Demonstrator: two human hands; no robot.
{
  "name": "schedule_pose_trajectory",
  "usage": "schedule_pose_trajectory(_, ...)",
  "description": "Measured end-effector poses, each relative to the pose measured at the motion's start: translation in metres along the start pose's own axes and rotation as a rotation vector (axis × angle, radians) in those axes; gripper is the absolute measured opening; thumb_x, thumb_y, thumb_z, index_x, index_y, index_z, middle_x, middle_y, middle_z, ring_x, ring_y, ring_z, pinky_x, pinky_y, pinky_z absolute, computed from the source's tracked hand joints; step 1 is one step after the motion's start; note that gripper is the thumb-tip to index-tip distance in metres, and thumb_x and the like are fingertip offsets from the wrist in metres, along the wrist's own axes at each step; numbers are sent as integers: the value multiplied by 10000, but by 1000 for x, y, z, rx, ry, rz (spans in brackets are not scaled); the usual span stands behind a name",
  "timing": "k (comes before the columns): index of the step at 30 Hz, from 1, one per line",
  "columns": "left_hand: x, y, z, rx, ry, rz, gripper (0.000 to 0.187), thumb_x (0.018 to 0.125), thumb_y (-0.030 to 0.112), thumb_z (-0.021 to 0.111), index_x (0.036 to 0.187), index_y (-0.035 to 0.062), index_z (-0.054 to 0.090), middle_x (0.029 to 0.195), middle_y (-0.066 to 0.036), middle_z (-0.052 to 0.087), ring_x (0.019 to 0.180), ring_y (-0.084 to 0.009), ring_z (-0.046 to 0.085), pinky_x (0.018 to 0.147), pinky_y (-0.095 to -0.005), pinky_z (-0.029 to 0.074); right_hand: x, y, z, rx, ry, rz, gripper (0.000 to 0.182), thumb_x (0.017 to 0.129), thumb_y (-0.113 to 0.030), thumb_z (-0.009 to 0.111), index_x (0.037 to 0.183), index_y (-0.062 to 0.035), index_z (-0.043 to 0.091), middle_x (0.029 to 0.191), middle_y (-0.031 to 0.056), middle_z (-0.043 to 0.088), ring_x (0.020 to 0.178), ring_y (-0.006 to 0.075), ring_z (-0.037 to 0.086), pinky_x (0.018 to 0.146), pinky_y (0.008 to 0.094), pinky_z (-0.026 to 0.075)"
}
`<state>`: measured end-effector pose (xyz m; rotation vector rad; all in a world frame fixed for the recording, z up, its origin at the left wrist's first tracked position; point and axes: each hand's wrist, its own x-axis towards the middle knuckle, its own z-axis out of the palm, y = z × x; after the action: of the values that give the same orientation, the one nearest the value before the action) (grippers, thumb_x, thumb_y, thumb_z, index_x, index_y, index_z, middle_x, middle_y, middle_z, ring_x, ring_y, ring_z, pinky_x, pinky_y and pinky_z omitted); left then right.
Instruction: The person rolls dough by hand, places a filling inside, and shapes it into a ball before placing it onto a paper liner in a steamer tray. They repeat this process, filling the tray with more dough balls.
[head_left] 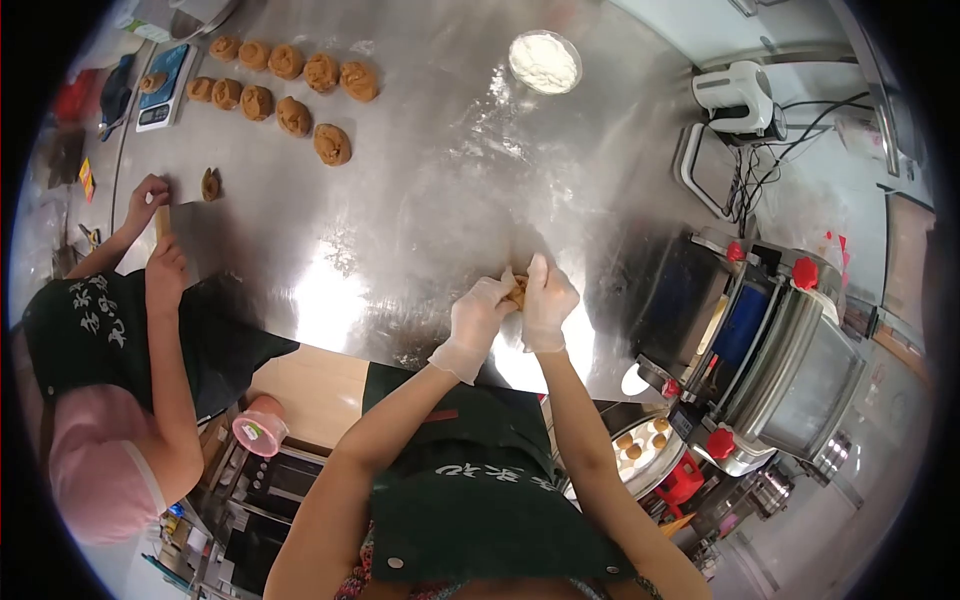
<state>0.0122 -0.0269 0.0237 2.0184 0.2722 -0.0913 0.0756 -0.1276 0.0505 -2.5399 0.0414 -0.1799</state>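
My left hand, in a thin clear glove, closes its fingers on one side of a small brown dough piece. My right hand, gloved the same way, grips the other side with the thumb raised. Between them the dough is held just above the steel worktop, near its front edge; most of it is hidden by my fingers. Beyond my hands a bowl of white flour stands at the back, with flour smeared below it. Two rows of brown dough balls lie at the back left.
At the left a co-worker in a pink cap holds a pale stick. A digital scale bears one dough piece. Right of me stand a machine with red knobs, a white mixer and a tray of dough balls.
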Motion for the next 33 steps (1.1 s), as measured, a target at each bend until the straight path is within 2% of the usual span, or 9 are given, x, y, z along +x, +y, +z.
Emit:
schedule_pose_trajectory(4,-4,12,6,57,6,138,415,800,83,753,1210,130,708,981,-63,701,895,-265,694,743,-367,566,-4,23,8,97,15,70,299,964,-228,674,739,-34,645,675,130,625,584,309,608,540,419,486)
schedule_pose_trajectory(7,7,32,-9,-132,30,-200,370,823,76,742,1191,108,718,1015,-95,694,948,-283,681,791,-373,559,13,28,10,-104,38,-92,306,974,-228,663,740,-32,645,678,123,633,588,309,615,524,419,483)
schedule_pose_trajectory(10,14,21,-5,-232,-84,-203,428,802,28,746,1217,130,723,1061,-136,691,1018,-292,671,818,-383,552,6,23,3,-64,81,-23,286,962,-231,677,755,-35,655,685,115,641,589,295,619,528,407,493)
schedule_pose_trajectory(15,-5,15,5,113,-253,131,342,878,128,678,1216,166,715,1182,-61,662,1119,-281,629,901,-409,542,-19,19,-9,-68,0,109,193,955,-215,684,840,-60,679,757,93,687,626,275,657,556,384,520)
schedule_pose_trajectory(18,3,10,4,49,-218,133,428,855,101,681,1277,168,682,1192,-53,659,1139,-290,613,925,-406,534,-5,35,4,-78,267,-36,187,958,-220,684,873,-54,689,800,97,711,650,276,676,566,382,528)
schedule_pose_trajectory(21,13,9,2,-151,-229,-58,502,836,93,692,1329,174,647,1194,-46,657,1156,-286,593,926,-410,532,-11,40,6,-78,162,56,166,963,-221,676,925,-60,693,833,102,725,665,285,682,583,385,535)
schedule_pose_trajectory(24,12,21,-6,79,-330,135,556,805,59,722,1343,167,633,1230,-56,643,1173,-296,580,947,-406,526,-24,36,-2,18,76,386,121,959,-198,681,926,-81,688,824,105,726,647,289,680,583,390,536)
schedule_pose_trajectory(30,-3,1,-4,29,-350,230,572,797,82,743,1351,152,618,1296,-60,609,1186,-313,576,973,-410,516,-35,41,3,-136,309,52,207,988,-223,660,910,-41,720,701,130,692,588,315,669,572,404,539)
schedule_pose_trajectory(33,5,2,2,-83,-407,117,548,818,125,734,1352,164,617,1282,-49,611,1172,-309,580,958,-410,520,-43,46,4,-190,229,192,208,989,-226,656,919,-42,723,709,129,695,595,317,672,574,404,542)
